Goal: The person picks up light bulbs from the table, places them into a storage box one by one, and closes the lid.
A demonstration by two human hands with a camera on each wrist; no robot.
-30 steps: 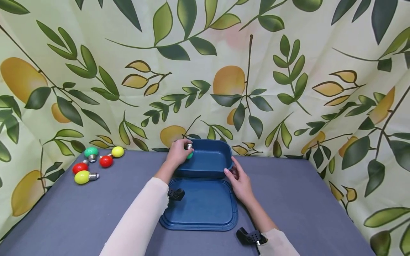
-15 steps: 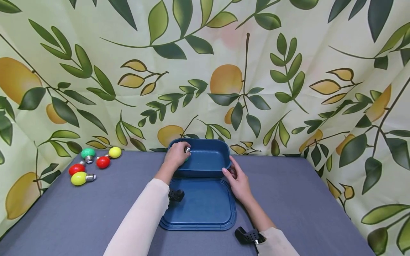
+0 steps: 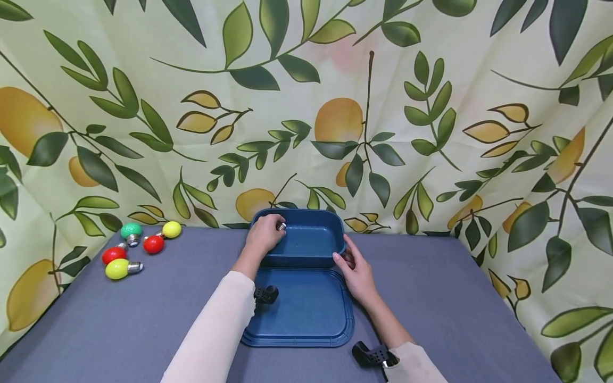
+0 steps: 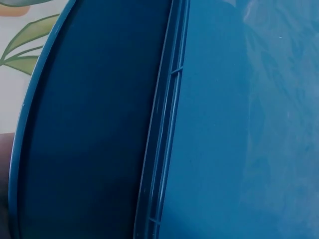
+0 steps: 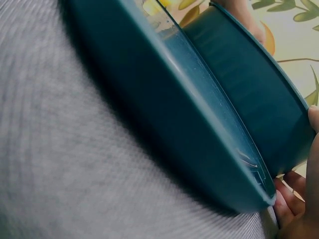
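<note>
Inside the left end of a deep blue box (image 3: pixel 311 239), my left hand (image 3: pixel 262 235) holds a light bulb (image 3: pixel 281 226) with its metal screw base up. In the head view the fingers cover most of its green glass. My right hand (image 3: pixel 355 271) grips the box by its front right corner, thumb at the front wall and fingers round the side. In the right wrist view that thumb (image 5: pixel 313 117) lies against the box wall (image 5: pixel 254 89). A flat blue lid-like piece (image 3: pixel 301 308) with a ridged rim lies just in front of the box, under my left wrist.
To the left on the grey tabletop (image 3: pixel 143 324) lie several loose bulbs: a green one (image 3: pixel 130 231), two red, of which one (image 3: pixel 154 244) is nearer the box, and two yellow, one (image 3: pixel 117 268) nearest me. A leaf-patterned cloth (image 3: pixel 287 106) hangs behind.
My left hand has lowered the green bulb into the left end of the box over the second; it stays nearly still in the last half second. The right hand keeps its hold.
</note>
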